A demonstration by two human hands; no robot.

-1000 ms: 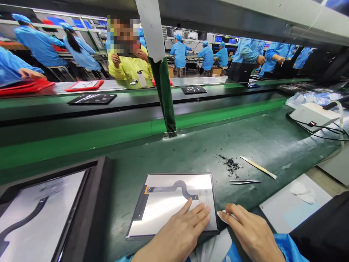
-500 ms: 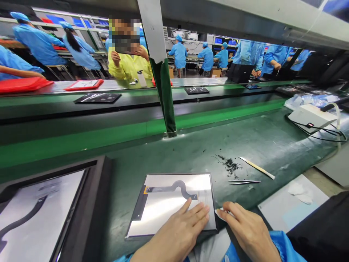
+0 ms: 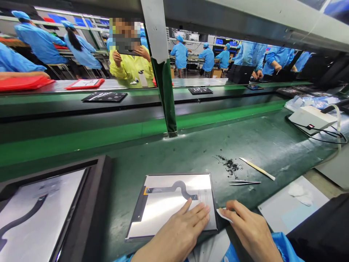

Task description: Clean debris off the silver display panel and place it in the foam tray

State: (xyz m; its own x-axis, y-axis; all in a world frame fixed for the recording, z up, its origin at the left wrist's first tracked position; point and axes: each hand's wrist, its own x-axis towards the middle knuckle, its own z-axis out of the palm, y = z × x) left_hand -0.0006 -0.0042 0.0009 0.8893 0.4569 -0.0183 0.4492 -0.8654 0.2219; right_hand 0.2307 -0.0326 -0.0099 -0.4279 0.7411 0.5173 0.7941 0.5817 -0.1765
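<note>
On the near part of a green-topped desk (image 3: 196, 153), two bare hands are being held apart. The left hand (image 3: 181, 227) is being pressed flat, palm down, onto a thin rectangular silver panel with a dark frame (image 3: 158, 213), which is being supported by the desk in front of the person. By the right hand (image 3: 249, 225), a small folded white cloth (image 3: 226, 216) is being pinched between thumb and fingers, just beside the panel's right edge; whether that edge is being touched cannot quite be made out. To the left, a second silver panel (image 3: 54, 213) is being held in a thick-walled black tray (image 3: 95, 211).

Farther off, slim metal tweezers (image 3: 245, 182), a narrow cream-coloured stick (image 3: 257, 169) and scattered fine black shreds (image 3: 231, 166) are being borne by the desk. Beyond a green-wrapped post (image 3: 167, 102), flat dark plates (image 3: 105, 96) are being carried on a long black strip (image 3: 141, 98). In the background, a dark flat object (image 3: 127, 48) is being held up by a person in yellow (image 3: 131, 67).
</note>
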